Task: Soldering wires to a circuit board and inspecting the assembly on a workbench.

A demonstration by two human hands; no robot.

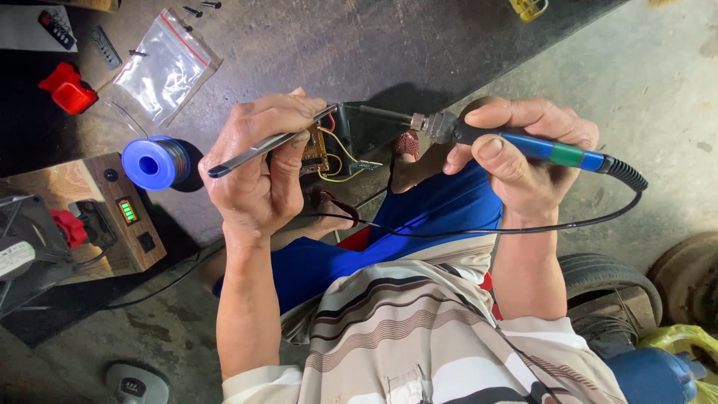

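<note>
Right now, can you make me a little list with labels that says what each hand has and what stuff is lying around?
Left hand: holds metal tweezers and a small circuit board with yellow and red wires
Right hand: grips a blue-handled soldering iron, tip pointing toward the board
Iron's cable: black, loops across the lap
Bench: dark, scuffed
On bench: solder spool with blue core, clear zip bag, red clip, loose screws
Bench's left edge: wooden box with green lit display

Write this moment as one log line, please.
left hand: holds grey metal tweezers and small brown circuit board | right hand: holds blue-handled soldering iron | blue solder spool on table
</note>
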